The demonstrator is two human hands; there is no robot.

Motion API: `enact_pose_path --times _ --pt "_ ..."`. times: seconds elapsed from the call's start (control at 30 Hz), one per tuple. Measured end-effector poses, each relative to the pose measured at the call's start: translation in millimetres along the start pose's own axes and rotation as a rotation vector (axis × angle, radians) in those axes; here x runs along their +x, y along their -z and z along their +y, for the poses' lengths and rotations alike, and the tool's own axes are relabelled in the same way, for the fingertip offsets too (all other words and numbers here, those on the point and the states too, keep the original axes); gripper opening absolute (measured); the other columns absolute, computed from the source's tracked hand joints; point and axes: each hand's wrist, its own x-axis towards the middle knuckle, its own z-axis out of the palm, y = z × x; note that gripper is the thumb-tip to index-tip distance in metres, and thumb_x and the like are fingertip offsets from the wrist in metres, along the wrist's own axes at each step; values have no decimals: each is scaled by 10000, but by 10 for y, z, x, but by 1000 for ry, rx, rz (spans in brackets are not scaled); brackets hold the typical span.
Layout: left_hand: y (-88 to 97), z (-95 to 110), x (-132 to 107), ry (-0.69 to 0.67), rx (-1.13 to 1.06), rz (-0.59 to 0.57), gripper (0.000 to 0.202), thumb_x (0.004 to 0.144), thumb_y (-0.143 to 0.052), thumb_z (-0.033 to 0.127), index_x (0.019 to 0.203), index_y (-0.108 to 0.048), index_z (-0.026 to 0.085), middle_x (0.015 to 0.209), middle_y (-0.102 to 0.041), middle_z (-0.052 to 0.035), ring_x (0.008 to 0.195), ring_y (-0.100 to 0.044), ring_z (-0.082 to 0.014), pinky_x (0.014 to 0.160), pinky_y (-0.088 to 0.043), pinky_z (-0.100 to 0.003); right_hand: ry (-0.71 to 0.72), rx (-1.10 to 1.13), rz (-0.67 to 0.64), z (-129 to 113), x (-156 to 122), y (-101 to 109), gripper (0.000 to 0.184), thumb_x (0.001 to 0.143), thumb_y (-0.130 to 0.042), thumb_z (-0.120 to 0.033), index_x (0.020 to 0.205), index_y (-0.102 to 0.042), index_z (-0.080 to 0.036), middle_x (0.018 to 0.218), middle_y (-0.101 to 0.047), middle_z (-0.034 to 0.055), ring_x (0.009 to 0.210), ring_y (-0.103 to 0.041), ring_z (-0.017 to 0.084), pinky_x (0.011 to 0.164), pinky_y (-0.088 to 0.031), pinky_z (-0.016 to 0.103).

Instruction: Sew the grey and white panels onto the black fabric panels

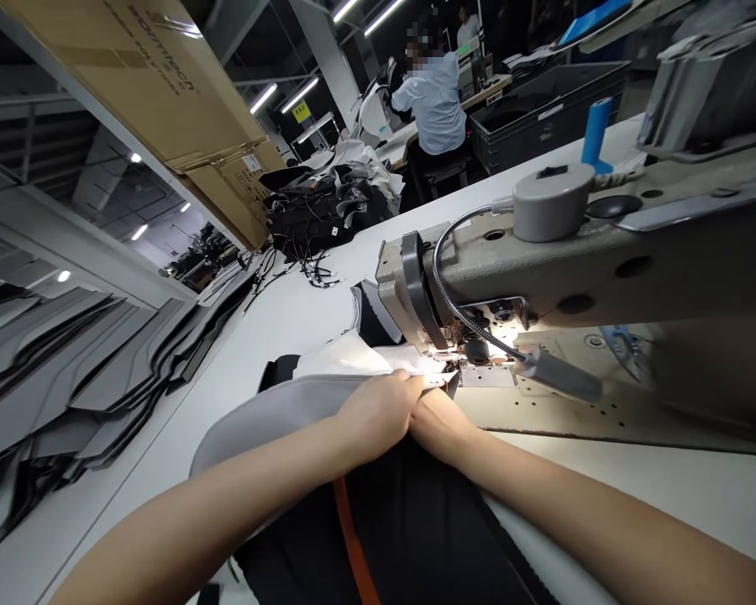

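Observation:
Just in front of the needle area of a sewing machine (pixel 479 277), my left hand (pixel 381 416) is closed on the edge of a grey and black fabric piece (pixel 258 416). Against it, my right hand (pixel 438 420) grips the same edge with bent fingers, partly hidden behind the left. White mesh lining (pixel 346 357) shows beyond the fingers and runs to the presser foot. The black part of the piece, with an orange strip (pixel 356 546), hangs toward me below my wrists. A small lamp (pixel 560 374) lights the stitching spot.
Stacked grey fabric panels (pixel 88 361) lie along the left. Behind the machine are a pile of dark pieces (pixel 333 202) and a large cardboard box (pixel 164 92). Blue-handled snips (pixel 623 349) rest under the machine arm. A seated person (pixel 438 105) works farther back.

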Motion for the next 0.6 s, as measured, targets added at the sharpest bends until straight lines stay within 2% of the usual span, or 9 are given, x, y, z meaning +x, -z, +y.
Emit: enact_pose_path --times 0.1,0.17,0.27,0.33,0.4,0.47,0.53,0.6 --pt "-121 48 -20 3 -259 -111 347 758 -384 58 1004 -607 156 910 -652 -52 813 -599 -182 750 -469 -270 107 1 -4 34 -259 73 330 807 -397 15 964 -653 -123 964 -661 105 912 -612 209 859 -486 348" --pt "-203 46 -47 7 -473 -103 329 817 -396 137 1062 -611 174 999 -665 -40 897 -602 -176 828 -466 -275 212 33 -31 80 -550 254 331 829 -441 -40 1080 -624 -151 1063 -640 86 1034 -572 190 934 -452 324" --pt "-277 24 -63 -2 -773 -129 334 849 -437 236 1134 -605 188 1124 -643 -16 1015 -582 -169 919 -441 -278 306 111 -92 94 -857 481 552 800 -489 -92 1342 -435 -189 1311 -497 98 1274 -380 212 1068 -327 385" --pt "-298 14 -54 -24 -876 -158 351 856 -413 223 1148 -605 190 1135 -641 -4 1040 -576 -163 939 -434 -281 309 127 -87 49 -885 501 568 810 -501 -127 1363 -406 -209 1343 -458 109 1305 -329 240 1085 -287 442" --pt "-313 15 -40 -15 -851 -139 385 855 -394 203 1190 -585 195 1173 -626 -9 1079 -563 -165 960 -427 -294 283 83 -23 -15 -808 431 416 857 -458 -119 1262 -512 -197 1207 -552 119 1192 -454 245 1005 -380 441" --pt "-327 25 -26 5 -739 -118 430 857 -401 216 1267 -530 206 1261 -576 -26 1150 -527 -181 992 -411 -321 285 36 19 -64 -713 349 304 881 -398 -72 1086 -607 -155 992 -622 104 991 -563 221 861 -474 375" --pt "-333 43 -13 0 -621 -146 465 866 -393 226 1324 -472 211 1315 -533 -42 1186 -505 -199 995 -415 -349 331 36 24 -81 -671 311 266 875 -391 -55 981 -625 -123 867 -626 87 867 -582 207 753 -499 326" --pt "-326 71 1 -19 -535 -186 469 870 -386 221 1334 -452 208 1312 -534 -53 1169 -520 -209 969 -439 -356 364 71 33 -72 -701 319 260 875 -396 -65 1007 -616 -109 868 -627 87 872 -580 209 745 -500 316"
